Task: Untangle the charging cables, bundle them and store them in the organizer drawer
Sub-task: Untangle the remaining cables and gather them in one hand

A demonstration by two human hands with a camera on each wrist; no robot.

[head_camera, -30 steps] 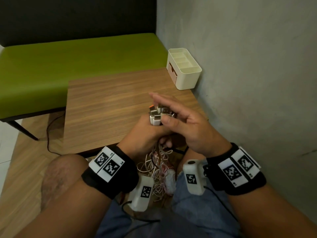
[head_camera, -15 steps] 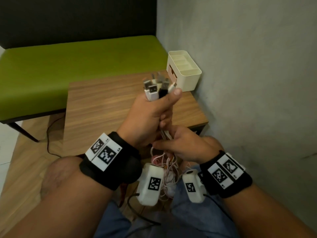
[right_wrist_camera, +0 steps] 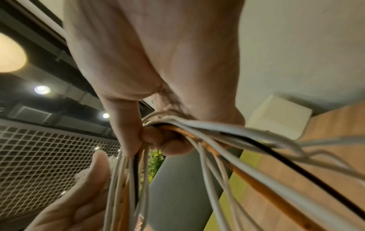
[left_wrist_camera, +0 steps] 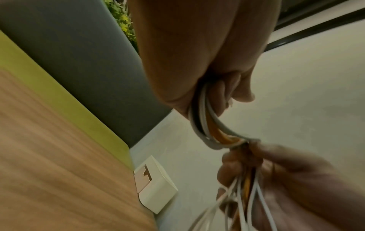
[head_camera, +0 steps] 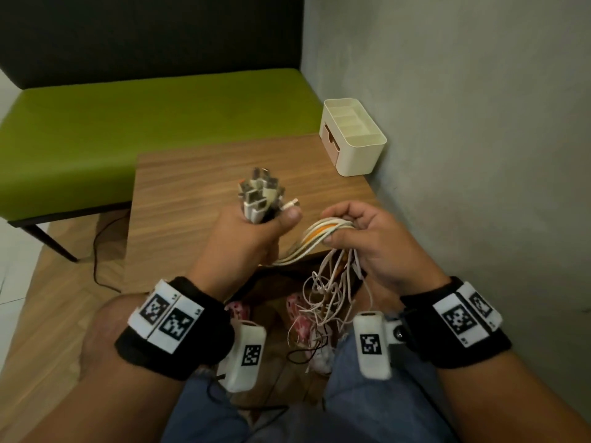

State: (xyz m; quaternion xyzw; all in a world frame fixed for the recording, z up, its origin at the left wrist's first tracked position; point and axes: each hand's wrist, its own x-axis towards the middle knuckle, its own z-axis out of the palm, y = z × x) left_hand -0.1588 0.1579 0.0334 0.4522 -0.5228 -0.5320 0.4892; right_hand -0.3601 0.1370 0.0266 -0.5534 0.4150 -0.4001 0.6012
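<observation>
My left hand (head_camera: 256,233) grips a cluster of USB plug ends (head_camera: 260,196) that stick up above the fist, over the wooden table (head_camera: 192,187). From the fist a band of white, orange and black charging cables (head_camera: 315,238) runs right into my right hand (head_camera: 355,233), which holds them looped over its curled fingers. Below that hand the cable tails (head_camera: 326,298) hang in a loose tangle over my lap. The left wrist view shows the cables (left_wrist_camera: 209,128) leaving my fist. In the right wrist view the cables (right_wrist_camera: 197,129) bend round my curled fingers. The cream organizer (head_camera: 351,135) stands at the table's far right corner; its drawer front faces left.
A grey wall (head_camera: 479,155) runs along the right side, close to the organizer and my right hand. A green bench (head_camera: 128,123) stands behind the table. A thin black cord (head_camera: 96,251) lies on the floor at the left. My knees are under the table's near edge.
My left hand lowered the plug cluster and moved left. The right hand rose from under it and drew the cables out to the right, so the strands now span between the two hands.
</observation>
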